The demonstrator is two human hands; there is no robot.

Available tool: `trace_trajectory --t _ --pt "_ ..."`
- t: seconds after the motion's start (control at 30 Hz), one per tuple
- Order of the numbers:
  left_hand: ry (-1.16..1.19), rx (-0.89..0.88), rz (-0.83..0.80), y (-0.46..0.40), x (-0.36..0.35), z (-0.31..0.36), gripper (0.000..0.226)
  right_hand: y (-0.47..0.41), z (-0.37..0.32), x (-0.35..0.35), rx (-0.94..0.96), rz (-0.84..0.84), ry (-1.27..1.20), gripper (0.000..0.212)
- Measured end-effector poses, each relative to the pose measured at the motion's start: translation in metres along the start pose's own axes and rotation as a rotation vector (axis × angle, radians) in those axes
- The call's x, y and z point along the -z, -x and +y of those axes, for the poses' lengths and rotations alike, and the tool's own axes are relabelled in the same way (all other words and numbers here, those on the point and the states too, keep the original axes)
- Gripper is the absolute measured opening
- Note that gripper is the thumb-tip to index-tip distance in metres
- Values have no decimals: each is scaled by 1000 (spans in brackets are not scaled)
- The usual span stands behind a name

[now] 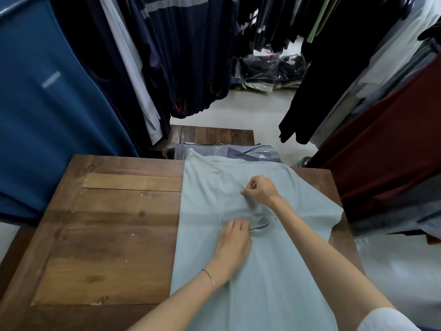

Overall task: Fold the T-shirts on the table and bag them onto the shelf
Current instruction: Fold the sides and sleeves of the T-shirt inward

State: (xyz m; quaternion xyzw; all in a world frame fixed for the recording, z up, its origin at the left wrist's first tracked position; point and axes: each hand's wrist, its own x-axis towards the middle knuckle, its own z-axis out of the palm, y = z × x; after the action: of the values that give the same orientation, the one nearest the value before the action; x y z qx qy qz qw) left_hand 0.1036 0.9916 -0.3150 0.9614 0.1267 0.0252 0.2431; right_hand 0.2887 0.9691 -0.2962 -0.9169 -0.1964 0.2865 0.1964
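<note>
A pale blue-grey T-shirt lies spread over the right half of the wooden table, its neckline at the far end. My left hand lies flat on the cloth near the shirt's middle, fingers straight and pointing away from me. Just beyond it, my right hand pinches a fold of the shirt's fabric between curled fingers and thumb. A wrinkle and a dark seam edge show between the two hands.
Bagged garments lie on a lower wooden surface beyond the table's far edge. Hanging clothes crowd both sides: blue and navy on the left, dark red and black on the right. More plastic-wrapped bundles sit on the floor farther back.
</note>
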Motion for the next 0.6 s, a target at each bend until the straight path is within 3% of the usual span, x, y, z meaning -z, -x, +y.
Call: trace_trajectory --t 0.13,0.33,0.43,0.5,0.6 --pt "423 228 2 9 18 -9 5 -3 -4 6 32 -55 52 28" --pt "859 673 308 26 31 -36 10 -12 -34 16 94 -68 -53 26" --pt "827 812 353 34 33 -49 13 -14 -39 19 117 -33 -93 20" --pt "670 745 376 39 37 -51 27 -13 -39 23 154 -97 -100 7" --pt "351 517 404 45 41 -52 32 -12 -38 26 242 -277 -78 27"
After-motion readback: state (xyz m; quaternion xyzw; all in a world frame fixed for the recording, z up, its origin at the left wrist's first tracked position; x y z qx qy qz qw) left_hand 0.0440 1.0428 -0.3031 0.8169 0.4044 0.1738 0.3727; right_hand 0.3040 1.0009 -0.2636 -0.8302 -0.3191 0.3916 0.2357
